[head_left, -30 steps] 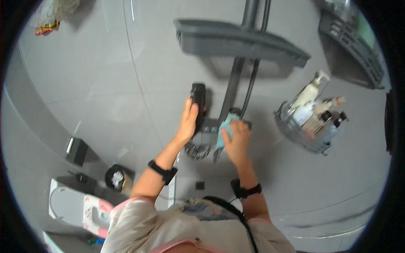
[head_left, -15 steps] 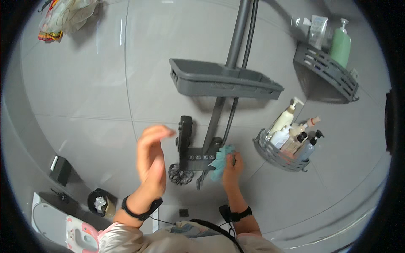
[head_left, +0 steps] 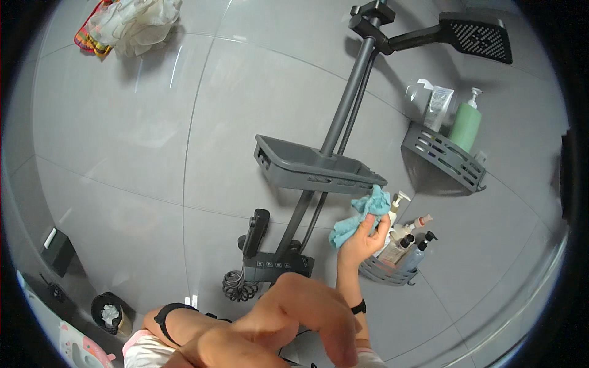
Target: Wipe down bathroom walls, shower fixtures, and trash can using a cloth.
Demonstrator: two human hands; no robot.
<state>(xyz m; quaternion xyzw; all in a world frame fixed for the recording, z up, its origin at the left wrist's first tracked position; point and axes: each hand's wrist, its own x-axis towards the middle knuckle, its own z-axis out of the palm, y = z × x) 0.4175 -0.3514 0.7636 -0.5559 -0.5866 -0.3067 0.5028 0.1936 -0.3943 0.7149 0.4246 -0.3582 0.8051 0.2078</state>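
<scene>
My right hand is closed around a crumpled light-blue cloth. The cloth's upper end is at the right end of the grey shower shelf, seeming to touch its front edge. My left hand looms large and blurred low in the view, fingers loosely bent and spread, with nothing visible in it. Beyond it is the dark shower control unit with a row of buttons. A black handheld sprayer hangs at the unit's left, above a coiled hose.
A grey shower pole rises to a square shower head. Two corner racks hold bottles: the upper rack with a green pump bottle, the lower rack beside my right hand. A bin stands lower left; a bath puff hangs upper left.
My right hand has raised the cloth from the control unit to the shelf's right end. My left hand has dropped and come closer. The view has shifted, bringing in the shower head.
</scene>
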